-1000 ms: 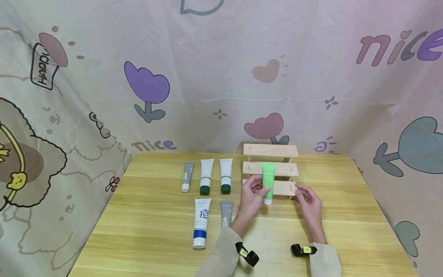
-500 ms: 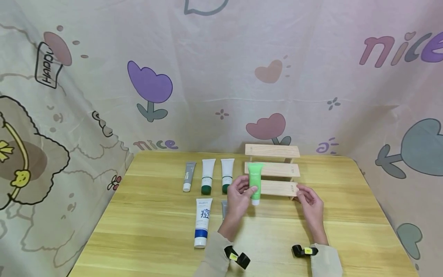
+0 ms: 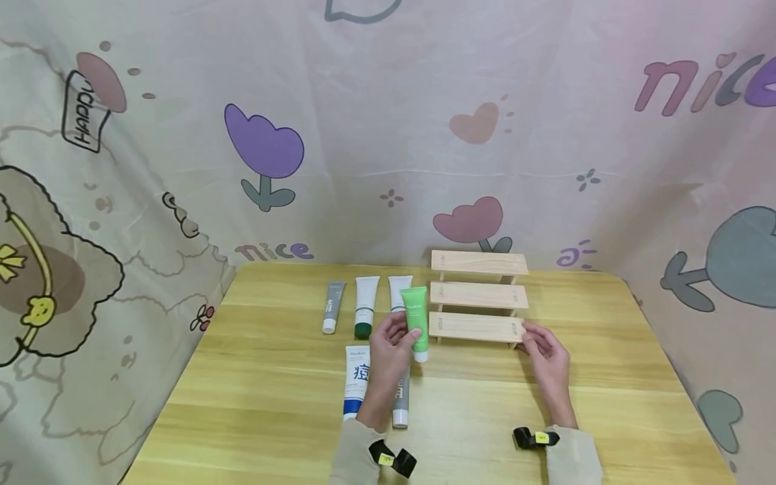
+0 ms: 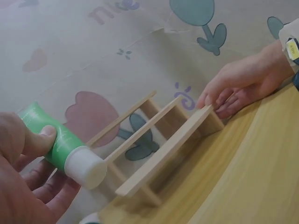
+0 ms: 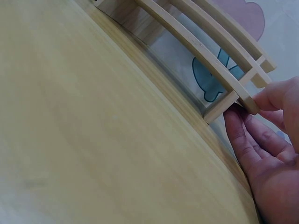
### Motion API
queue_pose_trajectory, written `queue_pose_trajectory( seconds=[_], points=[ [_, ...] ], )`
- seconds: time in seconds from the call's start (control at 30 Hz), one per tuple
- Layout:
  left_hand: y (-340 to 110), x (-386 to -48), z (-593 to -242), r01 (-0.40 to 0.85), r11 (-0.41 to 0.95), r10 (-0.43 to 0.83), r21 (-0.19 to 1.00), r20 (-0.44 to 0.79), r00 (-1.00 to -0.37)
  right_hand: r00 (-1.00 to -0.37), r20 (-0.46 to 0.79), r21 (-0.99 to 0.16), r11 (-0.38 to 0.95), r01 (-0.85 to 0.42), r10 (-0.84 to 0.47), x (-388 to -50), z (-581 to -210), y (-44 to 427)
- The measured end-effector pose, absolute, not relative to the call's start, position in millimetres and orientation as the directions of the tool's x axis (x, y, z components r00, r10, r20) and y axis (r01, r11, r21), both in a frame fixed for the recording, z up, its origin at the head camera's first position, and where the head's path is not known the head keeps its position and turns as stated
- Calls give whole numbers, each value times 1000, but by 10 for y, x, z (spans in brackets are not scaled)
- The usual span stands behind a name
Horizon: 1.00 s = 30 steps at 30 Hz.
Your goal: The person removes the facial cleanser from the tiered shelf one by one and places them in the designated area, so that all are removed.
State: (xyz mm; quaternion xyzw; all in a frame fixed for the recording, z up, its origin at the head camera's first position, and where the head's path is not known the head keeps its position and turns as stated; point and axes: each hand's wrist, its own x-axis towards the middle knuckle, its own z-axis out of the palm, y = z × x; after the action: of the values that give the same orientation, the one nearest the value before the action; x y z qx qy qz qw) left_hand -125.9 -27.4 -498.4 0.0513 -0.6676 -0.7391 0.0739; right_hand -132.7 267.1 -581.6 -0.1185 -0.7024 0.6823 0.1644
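My left hand (image 3: 391, 350) pinches a green squeeze tube (image 3: 416, 316) between thumb and fingers, its white cap (image 4: 86, 167) pointing down. The tube is held up in front of a white tube, just left of a three-tier wooden display stand (image 3: 475, 327). At the stand's right end, my right hand (image 3: 547, 357) grips the lowest shelf. In the right wrist view the thumb lies at the edge of that shelf (image 5: 196, 51) and the fingers (image 5: 238, 133) reach underneath. All three shelves in the head view hold nothing.
Left of the stand lie a small grey tube (image 3: 333, 306), a white tube with a green cap (image 3: 366, 303) and another white tube (image 3: 400, 288), partly hidden. Nearer, a blue-banded white tube (image 3: 356, 377) and a grey tube (image 3: 401, 404) are partly covered by my left arm. A printed cloth (image 3: 364, 135) hangs behind.
My left hand has carried the green tube leftward, from in front of the stand to beside it. The right hand stays at the stand's lowest shelf.
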Motion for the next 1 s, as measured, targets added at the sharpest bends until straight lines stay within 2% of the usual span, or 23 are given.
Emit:
queue_pose_trajectory(
  seconds=[0.1, 0.33, 0.67, 0.83, 1.0],
  points=[
    [-381, -1246, -5017, 38, -97, -220, 995, 16, -975, -924, 57, -998, 31, -49, 378, -1338, -5797, 2677],
    [-629, -1196, -4997, 63, -119, -221, 991, 36, -975, -924, 48, -999, 13, -47, 379, -1342, -5824, 2701],
    [-985, -1115, -4968, -26, -92, -231, 995, -46, -972, -917, 104, -995, 26, -101, 386, -1321, -5821, 2648],
    [-1199, -1073, -5026, -105, -89, -258, 990, -125, -958, -918, 81, -997, 27, -76, 388, -1307, -5832, 2646],
    [-1407, -1025, -5057, -139, -67, -284, 988, -153, -947, -920, 76, -997, 50, -62, 385, -1316, -5849, 2664]
  ],
)
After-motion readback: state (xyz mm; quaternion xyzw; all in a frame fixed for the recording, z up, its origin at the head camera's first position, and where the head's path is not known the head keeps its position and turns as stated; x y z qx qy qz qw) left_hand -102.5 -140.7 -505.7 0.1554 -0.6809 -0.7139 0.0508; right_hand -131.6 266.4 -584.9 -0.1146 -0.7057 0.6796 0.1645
